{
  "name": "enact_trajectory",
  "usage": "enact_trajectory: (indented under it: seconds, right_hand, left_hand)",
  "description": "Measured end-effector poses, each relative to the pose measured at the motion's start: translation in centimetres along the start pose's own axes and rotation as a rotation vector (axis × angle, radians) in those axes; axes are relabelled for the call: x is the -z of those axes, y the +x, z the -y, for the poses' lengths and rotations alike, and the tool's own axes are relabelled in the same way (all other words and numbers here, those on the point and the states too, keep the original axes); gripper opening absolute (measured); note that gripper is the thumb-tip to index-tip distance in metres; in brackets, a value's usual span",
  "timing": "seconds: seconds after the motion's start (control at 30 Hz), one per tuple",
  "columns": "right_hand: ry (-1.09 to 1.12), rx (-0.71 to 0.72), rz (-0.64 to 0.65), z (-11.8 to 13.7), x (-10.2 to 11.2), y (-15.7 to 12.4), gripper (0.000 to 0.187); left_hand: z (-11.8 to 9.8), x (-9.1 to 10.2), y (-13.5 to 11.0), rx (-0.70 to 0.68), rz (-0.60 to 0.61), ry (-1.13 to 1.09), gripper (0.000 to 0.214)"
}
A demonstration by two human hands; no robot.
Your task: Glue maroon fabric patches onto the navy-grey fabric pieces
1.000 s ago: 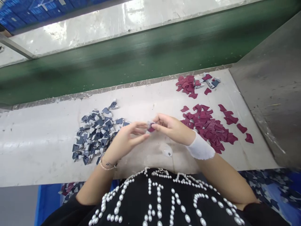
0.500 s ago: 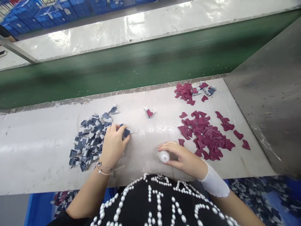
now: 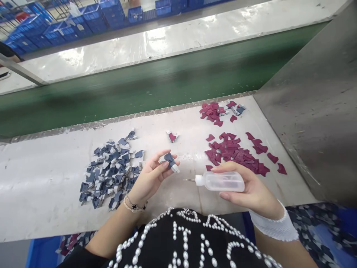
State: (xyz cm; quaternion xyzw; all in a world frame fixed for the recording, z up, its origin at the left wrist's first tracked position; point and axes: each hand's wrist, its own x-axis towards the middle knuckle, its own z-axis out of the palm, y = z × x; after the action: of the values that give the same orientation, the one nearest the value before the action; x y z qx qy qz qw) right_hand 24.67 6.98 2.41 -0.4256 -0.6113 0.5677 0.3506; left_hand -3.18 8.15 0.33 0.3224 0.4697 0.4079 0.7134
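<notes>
Holding a bottle (image 3: 220,181), right hand (image 3: 251,186) overhangs bench edge (image 3: 41,236).

Factory, green conveyor belt (image 3: 167,82), blue crates (image 3: 95,18)

I made out pearl-beaded letter shapes on the black top (image 3: 178,242), but couldn't read them for certain; the labels on the distant blue crates (image 3: 96,20) were too small to read.

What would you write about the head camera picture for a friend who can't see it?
The left hand holds a small navy-and-white cut piece, and the right hand holds a clear squeeze bottle with a thin metal tip. On the white table, navy-and-white pieces lie to the left and dark red pieces to the right.
</notes>
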Motion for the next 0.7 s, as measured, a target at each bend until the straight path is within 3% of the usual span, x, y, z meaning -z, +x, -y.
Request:
enact_trajectory:
  seconds: [0.17, 0.3, 0.4, 0.57, 0.7]
  right_hand:
    - [0.237, -0.084, -0.011, 0.7, 0.5, 0.1, 0.04]
    - [0.32, -0.067, -0.037, 0.2, 0.3, 0.4, 0.045]
    - [0.429, -0.093, -0.021, -0.6, 0.1, 0.6, 0.045]
    - [0.495, -0.093, 0.017, -1.9, -0.1, 0.7, 0.039]
    - [0.509, -0.105, 0.068, -2.1, -0.2, 1.0, 0.034]
  left_hand:
    - [0.6, -1.0, 0.0, 0.101, 0.13, -0.046, 0.038]
    - [0.5, -0.9, -0.3, 0.085, 0.224, 0.272, 0.06]
    - [0.6, -0.7, -0.5, 0.121, 0.221, 0.574, 0.063]
    - [1.4, -0.4, -0.1, 0.061, 0.074, 0.837, 0.032]
    - [2.4, 0.2, 0.8, 0.048, 0.117, 0.794, 0.019]
